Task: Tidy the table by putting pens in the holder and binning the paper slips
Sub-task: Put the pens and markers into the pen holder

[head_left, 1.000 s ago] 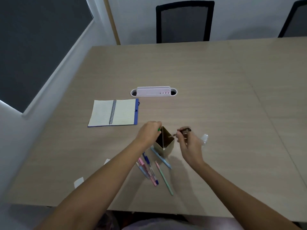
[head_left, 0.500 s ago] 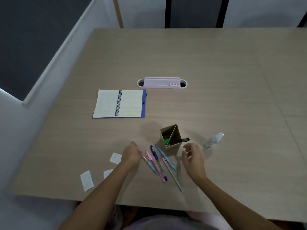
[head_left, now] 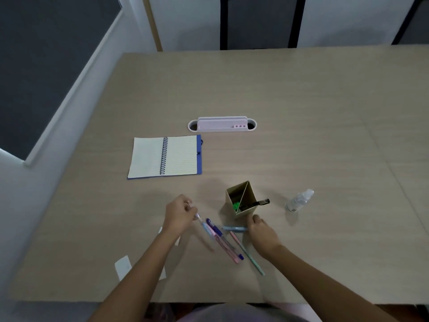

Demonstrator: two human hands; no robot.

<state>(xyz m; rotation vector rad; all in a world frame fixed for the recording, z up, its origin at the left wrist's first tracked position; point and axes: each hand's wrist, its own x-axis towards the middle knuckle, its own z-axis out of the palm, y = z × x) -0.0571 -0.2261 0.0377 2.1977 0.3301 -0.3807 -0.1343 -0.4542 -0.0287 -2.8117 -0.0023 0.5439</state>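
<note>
A tan cardboard pen holder stands near the table's front, split by a diagonal divider. It holds a green pen and a black pen that leans out to the right. My left hand pinches the end of a light blue pen lying on the table. My right hand grips a grey-blue pen just in front of the holder. A dark blue pen, a pink pen and a mint pen lie between my hands. A white paper slip lies at the front left; others hide under my left arm.
An open spiral notebook lies behind the pens to the left. A pink desk organiser sits further back. A small clear spray bottle lies right of the holder. Chairs stand behind the table's far edge.
Both hands left the holder after dropping the green and black pens in it, came down to the loose pens, and each has closed on one. The grey-blue pen has turned sideways.
</note>
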